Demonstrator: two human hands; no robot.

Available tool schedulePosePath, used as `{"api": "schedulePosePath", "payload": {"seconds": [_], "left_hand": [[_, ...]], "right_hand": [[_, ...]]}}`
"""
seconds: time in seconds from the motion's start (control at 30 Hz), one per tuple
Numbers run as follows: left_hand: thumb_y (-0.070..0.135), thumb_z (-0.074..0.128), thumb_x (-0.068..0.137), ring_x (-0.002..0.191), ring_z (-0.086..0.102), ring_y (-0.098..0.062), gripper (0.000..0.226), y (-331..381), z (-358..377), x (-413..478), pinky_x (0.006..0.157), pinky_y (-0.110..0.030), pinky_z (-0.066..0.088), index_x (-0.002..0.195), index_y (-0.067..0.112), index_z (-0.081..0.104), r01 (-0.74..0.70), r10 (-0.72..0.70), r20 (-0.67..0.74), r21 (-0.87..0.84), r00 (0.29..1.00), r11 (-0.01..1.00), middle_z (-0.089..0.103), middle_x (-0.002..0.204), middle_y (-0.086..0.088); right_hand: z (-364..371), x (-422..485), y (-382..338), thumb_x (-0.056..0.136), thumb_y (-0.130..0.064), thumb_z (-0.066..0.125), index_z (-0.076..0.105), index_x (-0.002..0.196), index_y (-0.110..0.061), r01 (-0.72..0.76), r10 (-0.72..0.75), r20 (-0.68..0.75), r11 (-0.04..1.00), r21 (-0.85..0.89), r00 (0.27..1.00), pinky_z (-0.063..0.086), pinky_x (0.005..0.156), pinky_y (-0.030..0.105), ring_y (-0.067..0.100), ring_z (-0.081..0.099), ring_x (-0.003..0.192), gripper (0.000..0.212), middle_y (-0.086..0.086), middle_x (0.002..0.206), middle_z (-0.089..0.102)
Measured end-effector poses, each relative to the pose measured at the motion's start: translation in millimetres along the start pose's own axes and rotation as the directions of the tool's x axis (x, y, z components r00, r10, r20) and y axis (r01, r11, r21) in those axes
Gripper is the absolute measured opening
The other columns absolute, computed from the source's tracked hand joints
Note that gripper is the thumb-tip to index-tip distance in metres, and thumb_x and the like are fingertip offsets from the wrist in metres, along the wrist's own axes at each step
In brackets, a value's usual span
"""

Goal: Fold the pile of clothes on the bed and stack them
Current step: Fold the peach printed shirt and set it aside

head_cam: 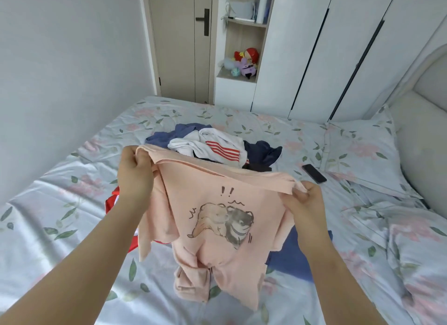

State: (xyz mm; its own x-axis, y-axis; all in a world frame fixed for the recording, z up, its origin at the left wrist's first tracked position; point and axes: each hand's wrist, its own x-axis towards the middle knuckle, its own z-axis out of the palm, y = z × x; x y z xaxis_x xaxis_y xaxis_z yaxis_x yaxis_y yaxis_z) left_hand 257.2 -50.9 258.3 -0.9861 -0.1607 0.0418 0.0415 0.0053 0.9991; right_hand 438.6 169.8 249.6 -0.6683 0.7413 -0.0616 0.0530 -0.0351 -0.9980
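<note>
Holding a pink T-shirt [217, 228] up over the bed [60, 228], I have both hands clenched on its top edge. My left hand [135, 166] grips one bunched corner, raised and pushed toward the bed's far edge. My right hand [305, 200] pinches the other corner, lower and nearer to me. The shirt hangs stretched between them with its cartoon print of two animals facing me. Its lower end is crumpled on the floral sheet toward the bed's near edge.

Just behind the shirt's top edge, about the middle of the bed, sits the pile of clothes [251, 166]. A white garment with red stripes [225, 143] lies on top, with a blue garment [179, 131] at its left side and a navy garment [262, 152] at its right.

A red garment [111, 201] shows on the sheet beneath my left forearm. A flat blue piece [287, 259] lies under the shirt's right side, below my right wrist. Beyond my right hand a black phone [314, 173] lies on the sheet, just beside the pillow [360, 150] at the headboard end.
</note>
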Motion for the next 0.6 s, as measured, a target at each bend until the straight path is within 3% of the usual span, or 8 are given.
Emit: {"api": "schedulePosePath", "payload": {"seconds": [0.07, 0.13, 0.3, 0.43, 0.53, 0.6], "left_hand": [[0.027, 0.037, 0.095, 0.082, 0.056, -0.020, 0.020, 15.3, -18.2, -0.1, 0.085, -0.046, 0.053, 0.077, 0.030, 0.046, -0.056, 0.056, -0.011, -0.049, 0.998, 0.997, 0.053, 0.080, 0.004], [0.023, 0.036, 0.097, 0.079, 0.054, -0.015, 0.021, 30.9, -39.0, -2.3, 0.085, -0.042, 0.053, 0.078, 0.028, 0.045, -0.102, 0.101, -0.010, -0.121, 0.995, 0.987, 0.051, 0.079, 0.007], [0.018, 0.035, 0.100, 0.073, 0.050, -0.004, 0.024, 63.2, -94.0, -8.3, 0.080, -0.030, 0.050, 0.078, 0.025, 0.042, -0.197, 0.197, -0.022, -0.219, 0.980, 0.956, 0.049, 0.080, 0.008], [0.021, 0.036, 0.099, 0.075, 0.048, -0.010, 0.023, 77.7, -125.0, -11.9, 0.084, -0.039, 0.051, 0.078, 0.026, 0.043, -0.283, 0.286, -0.023, -0.246, 0.958, 0.927, 0.048, 0.079, 0.008], [0.029, 0.038, 0.094, 0.079, 0.047, -0.013, 0.017, 87.7, -137.5, -11.5, 0.090, -0.050, 0.048, 0.078, 0.029, 0.044, -0.334, 0.339, -0.030, -0.266, 0.940, 0.904, 0.049, 0.079, 0.010], [0.032, 0.038, 0.091, 0.082, 0.049, -0.013, 0.014, 92.5, -139.7, -7.4, 0.092, -0.054, 0.048, 0.079, 0.031, 0.045, -0.354, 0.361, -0.031, -0.292, 0.932, 0.888, 0.050, 0.081, 0.011]], "right_hand": [[14.9, -17.1, -10.9, 0.083, 0.002, 0.060, 0.046, 0.096, -0.025, 0.088, -0.088, -0.007, 0.994, 0.058, 0.996, 0.043, 0.073, 0.028, 0.011, 0.057, 0.083, 0.034, 0.000, 0.096, 0.062], [31.0, -36.4, -20.7, 0.087, 0.011, 0.049, 0.045, 0.093, -0.029, 0.194, -0.189, -0.078, 0.979, 0.067, 0.979, 0.040, 0.065, 0.025, 0.007, 0.052, 0.070, 0.040, -0.004, 0.083, 0.059], [65.3, -90.7, -47.1, 0.094, -0.007, 0.053, 0.044, 0.087, -0.033, 0.426, -0.397, -0.322, 0.905, 0.021, 0.860, 0.040, 0.063, 0.017, 0.001, 0.049, 0.065, 0.028, -0.006, 0.078, 0.052], [75.7, -123.5, -66.3, 0.089, -0.008, 0.049, 0.042, 0.085, -0.032, 0.571, -0.521, -0.484, 0.819, -0.053, 0.703, 0.036, 0.061, 0.008, -0.004, 0.045, 0.064, 0.025, 0.006, 0.089, 0.048], [80.9, -139.0, -82.1, 0.087, -0.004, 0.045, 0.039, 0.083, -0.029, 0.648, -0.585, -0.562, 0.754, -0.111, 0.584, 0.035, 0.063, 0.009, -0.005, 0.044, 0.063, 0.026, -0.007, 0.078, 0.044], [82.9, -140.7, -90.9, 0.085, -0.007, 0.044, 0.038, 0.084, -0.027, 0.687, -0.600, -0.595, 0.718, -0.106, 0.535, 0.037, 0.063, 0.017, 0.004, 0.044, 0.064, 0.021, -0.007, 0.077, 0.043]]}}
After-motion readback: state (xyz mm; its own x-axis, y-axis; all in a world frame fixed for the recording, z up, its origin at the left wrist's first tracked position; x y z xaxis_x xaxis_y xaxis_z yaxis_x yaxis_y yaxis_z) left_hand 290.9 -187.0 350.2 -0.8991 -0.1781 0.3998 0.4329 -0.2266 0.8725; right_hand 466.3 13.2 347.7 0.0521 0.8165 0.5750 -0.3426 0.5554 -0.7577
